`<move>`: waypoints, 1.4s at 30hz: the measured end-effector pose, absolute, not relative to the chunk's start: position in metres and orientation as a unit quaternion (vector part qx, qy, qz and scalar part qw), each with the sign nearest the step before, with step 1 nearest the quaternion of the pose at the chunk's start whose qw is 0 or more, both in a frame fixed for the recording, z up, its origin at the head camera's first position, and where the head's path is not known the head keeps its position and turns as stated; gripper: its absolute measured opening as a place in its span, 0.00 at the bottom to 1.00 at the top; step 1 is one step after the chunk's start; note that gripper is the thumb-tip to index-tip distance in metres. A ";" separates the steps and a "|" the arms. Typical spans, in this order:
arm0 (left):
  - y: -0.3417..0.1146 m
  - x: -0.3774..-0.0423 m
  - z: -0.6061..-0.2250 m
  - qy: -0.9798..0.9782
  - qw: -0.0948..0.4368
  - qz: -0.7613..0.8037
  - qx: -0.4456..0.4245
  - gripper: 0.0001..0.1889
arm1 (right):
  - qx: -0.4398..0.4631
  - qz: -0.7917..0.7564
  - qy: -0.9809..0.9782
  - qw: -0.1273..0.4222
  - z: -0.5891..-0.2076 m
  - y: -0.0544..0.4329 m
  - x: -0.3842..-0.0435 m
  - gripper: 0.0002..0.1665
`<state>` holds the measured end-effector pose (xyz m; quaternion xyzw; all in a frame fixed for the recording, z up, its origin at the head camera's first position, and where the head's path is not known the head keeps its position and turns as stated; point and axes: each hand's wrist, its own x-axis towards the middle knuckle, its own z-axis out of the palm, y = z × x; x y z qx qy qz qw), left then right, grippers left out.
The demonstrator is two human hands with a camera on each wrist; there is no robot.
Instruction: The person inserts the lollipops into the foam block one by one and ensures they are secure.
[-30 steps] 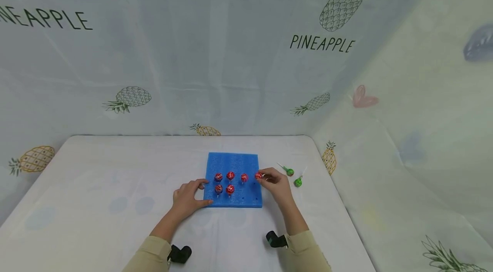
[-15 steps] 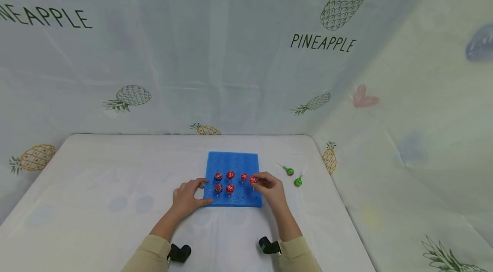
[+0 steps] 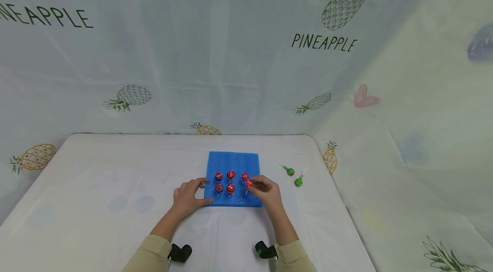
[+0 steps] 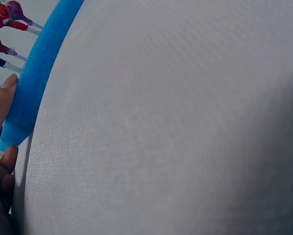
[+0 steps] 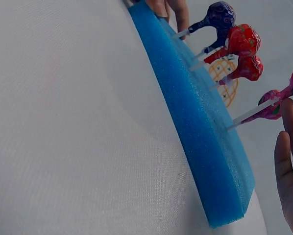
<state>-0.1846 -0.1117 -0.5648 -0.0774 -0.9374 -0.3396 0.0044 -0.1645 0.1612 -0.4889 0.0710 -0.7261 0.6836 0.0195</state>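
Observation:
A blue foam board (image 3: 235,160) lies on the white table, with wrapped lollipops (image 3: 230,188) standing in it by their sticks in two rows. My left hand (image 3: 186,198) holds the board's left side, thumb (image 4: 9,83) near the front corner and fingers along the left edge. At the right half, my right hand (image 3: 268,195) pinches a red-pink lollipop (image 3: 249,183) by its wrapped head. Its white stick (image 5: 252,112) points down and its lower end meets the board's top in the right wrist view. Another lollipop (image 3: 244,176) stands just behind it.
Two green lollipops (image 3: 290,171) lie on the table to the right of the board. Small dark holes show in the board's front right part. A black wrist camera (image 3: 265,249) sits on each forearm. A pineapple-print cloth (image 3: 173,49) hangs behind the table.
My right hand has moved left and toward me with the lollipop, from the board's right edge to just in front of the third back-row lollipop. My left hand has stayed put.

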 end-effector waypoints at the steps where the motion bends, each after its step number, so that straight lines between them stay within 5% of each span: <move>1: -0.112 -0.185 -0.565 -0.938 0.002 -0.337 -0.077 0.36 | 0.070 0.681 -0.728 0.019 -0.489 0.161 -0.164 0.13; 42: -0.112 -0.185 -0.568 -0.937 0.004 -0.342 -0.073 0.36 | 0.086 0.665 -0.742 0.007 -0.497 0.160 -0.160 0.13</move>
